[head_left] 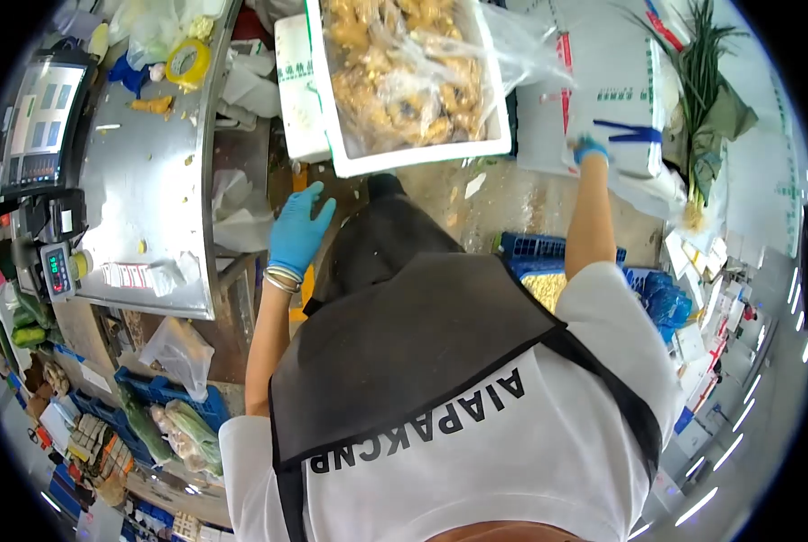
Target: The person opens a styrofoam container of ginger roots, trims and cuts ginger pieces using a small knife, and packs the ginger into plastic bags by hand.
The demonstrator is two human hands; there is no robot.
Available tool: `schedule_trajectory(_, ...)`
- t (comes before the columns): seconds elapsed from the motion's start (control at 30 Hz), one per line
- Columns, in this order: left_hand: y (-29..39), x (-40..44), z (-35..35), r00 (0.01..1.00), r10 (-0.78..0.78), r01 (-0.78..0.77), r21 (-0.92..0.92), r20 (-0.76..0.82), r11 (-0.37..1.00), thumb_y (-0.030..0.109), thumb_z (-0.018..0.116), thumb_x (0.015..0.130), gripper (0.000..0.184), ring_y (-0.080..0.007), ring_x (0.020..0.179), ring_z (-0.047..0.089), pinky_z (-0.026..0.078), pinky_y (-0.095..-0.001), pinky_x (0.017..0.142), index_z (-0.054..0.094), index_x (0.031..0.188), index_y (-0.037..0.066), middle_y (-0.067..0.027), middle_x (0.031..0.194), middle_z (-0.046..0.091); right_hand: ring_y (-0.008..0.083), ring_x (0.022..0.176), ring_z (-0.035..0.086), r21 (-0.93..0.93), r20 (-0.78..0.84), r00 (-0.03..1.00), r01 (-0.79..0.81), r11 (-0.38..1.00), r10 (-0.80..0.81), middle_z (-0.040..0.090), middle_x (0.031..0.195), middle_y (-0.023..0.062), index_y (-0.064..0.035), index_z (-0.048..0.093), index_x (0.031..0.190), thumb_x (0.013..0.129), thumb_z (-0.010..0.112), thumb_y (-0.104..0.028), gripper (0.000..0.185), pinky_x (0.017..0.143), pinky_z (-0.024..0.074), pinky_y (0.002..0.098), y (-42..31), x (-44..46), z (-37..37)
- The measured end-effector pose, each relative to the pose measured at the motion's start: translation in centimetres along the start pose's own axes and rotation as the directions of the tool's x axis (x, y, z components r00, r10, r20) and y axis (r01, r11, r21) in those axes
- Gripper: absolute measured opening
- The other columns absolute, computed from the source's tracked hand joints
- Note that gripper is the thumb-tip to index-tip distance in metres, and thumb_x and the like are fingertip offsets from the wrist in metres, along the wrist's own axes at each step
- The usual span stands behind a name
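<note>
My left hand (297,233), in a blue glove with bangles at the wrist, hangs beside the dark apron with fingers spread and nothing in them. My right hand (590,152), also gloved in blue, reaches out over a white foam box (548,117); its fingers are small and smeared, so their grip is unclear. Between the hands, farther forward, stands an open white foam box (422,159) filled with ginger (404,81). Clear plastic film (512,45) lies partly over the ginger. Near my right hand, a dark blue strap (634,134) lies across the white box.
A metal table (151,226) at left bears a yellow tape roll (187,63), a monitor (45,122) and a digital scale display (57,269). Long green leafy stalks (697,81) lie at right. Blue crates (548,248) stand below my right arm. A plastic bag (178,352) hangs at left.
</note>
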State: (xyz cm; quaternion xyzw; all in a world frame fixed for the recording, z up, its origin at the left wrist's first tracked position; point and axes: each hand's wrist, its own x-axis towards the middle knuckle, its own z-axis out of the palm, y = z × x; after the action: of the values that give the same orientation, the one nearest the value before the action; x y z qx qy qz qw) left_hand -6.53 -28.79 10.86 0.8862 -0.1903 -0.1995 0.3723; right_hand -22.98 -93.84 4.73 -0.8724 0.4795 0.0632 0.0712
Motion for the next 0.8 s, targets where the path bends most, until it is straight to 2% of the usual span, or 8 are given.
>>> schedule_trajectory(0.03,1.7,1.4,0.1,1.0,-0.001,0.002,-0.038,0.024,0.999,0.034,0.064,0.089,0.043,-0.0336,0.102,0.062,0.05,-0.0414,0.086,0.061,0.122,0.007,-0.0159,0.112,0.063,0.0257,0.087,0.059,0.488,-0.044,0.976,-0.166,0.857,0.214,0.064,0.112,0.0127,-0.0082,0.059,0.117,0.094,0.051,-0.025,0.029,0.079,0.0501,0.0405,0.8,-1.3,-0.7)
schedule_trajectory(0.1,5.5,4.4,0.4,0.998,0.039,-0.037,-0.022,0.054,0.999,0.033,0.064,0.089,0.041,-0.0347,0.101,0.061,0.049,-0.0423,0.086,0.061,0.119,0.007,-0.0161,0.111,0.063,0.0175,0.064,0.057,0.975,0.215,0.825,-0.216,-0.06,0.523,0.067,0.104,0.0092,-0.007,0.057,0.121,0.096,0.052,-0.02,0.029,0.06,0.0532,0.0333,1.5,-4.3,-1.2)
schedule_trajectory(0.23,11.1,15.7,5.3,0.879,0.474,-0.458,0.186,-0.049,0.869,0.028,0.07,0.083,0.053,-0.0348,0.118,0.052,0.043,-0.0433,0.099,0.056,0.131,0.009,-0.0149,0.13,0.055,0.0074,0.051,0.049,0.893,0.084,0.996,-0.064,0.446,-0.025,0.069,0.093,0.0069,-0.0057,0.064,0.122,0.091,0.064,-0.027,0.038,0.049,0.0458,0.0242,-9.6,-7.5,-5.3)
schedule_trajectory(0.3,14.5,21.0,7.6,0.827,0.557,-0.456,0.492,-0.073,0.742,0.032,0.073,0.08,0.062,-0.032,0.135,0.038,0.031,-0.0515,0.109,0.052,0.135,0.012,-0.0081,0.145,0.043,0.0066,0.069,0.055,0.923,0.096,0.971,-0.004,0.384,-0.22,0.067,0.1,0.0022,-0.0092,0.058,0.133,0.084,0.073,-0.015,0.052,0.059,0.0491,0.0236,-16.5,-8.1,-5.7)
schedule_trajectory(0.37,13.9,25.7,10.3,0.87,0.493,-0.378,0.639,-0.002,0.67,0.028,0.071,0.081,0.054,-0.0308,0.13,0.043,0.028,-0.0535,0.11,0.055,0.13,0.013,-0.0088,0.136,0.05,0.0214,0.1,0.062,0.642,-0.243,0.763,0.59,0.49,-0.599,0.06,0.13,0.0071,-0.0075,0.044,0.143,0.079,0.078,-0.016,0.073,0.088,0.0497,0.0348,-21.1,-6.2,-4.6)
schedule_trajectory(0.57,10.2,26.5,2.9,0.814,0.502,-0.554,0.129,0.291,0.823,0.009,0.06,0.085,0.022,-0.0353,0.092,0.061,0.048,-0.0458,0.088,0.058,0.107,0.008,-0.0121,0.097,0.062,0.0325,0.089,0.064,0.379,0.369,0.538,0.657,0.651,-0.758,0.062,0.103,0.0139,-0.0184,0.057,0.132,0.084,0.07,-0.023,0.05,0.078,0.0513,0.0385,-24.5,-2.8,-6.4)
schedule_trajectory(0.67,10.7,23.3,-3.7,0.758,0.583,-0.648,0.228,0.294,0.727,0.019,0.069,0.082,0.038,-0.0358,0.083,0.062,0.051,-0.0442,0.072,0.055,0.117,0.01,-0.014,0.09,0.061,0.0272,0.077,0.064,0.502,0.276,0.367,0.733,0.459,-0.888,0.061,0.085,0.0119,-0.0161,0.065,0.119,0.086,0.067,-0.024,0.034,0.069,0.0506,0.036,-22.6,-7.3,-8.0)
schedule_trajectory(0.8,10.2,24.4,-4.6,0.76,0.405,-0.636,0.458,0.508,0.62,0.029,0.072,0.081,0.053,-0.0289,0.084,0.062,0.051,-0.0393,0.077,0.056,0.128,0.01,-0.0111,0.095,0.063,0.0187,0.07,0.061,0.627,0.28,0.515,0.541,0.561,-0.81,0.064,0.081,0.007,-0.0104,0.067,0.114,0.085,0.071,-0.029,0.035,0.068,0.0514,0.0318,-22.9,-7.5,-8.1)
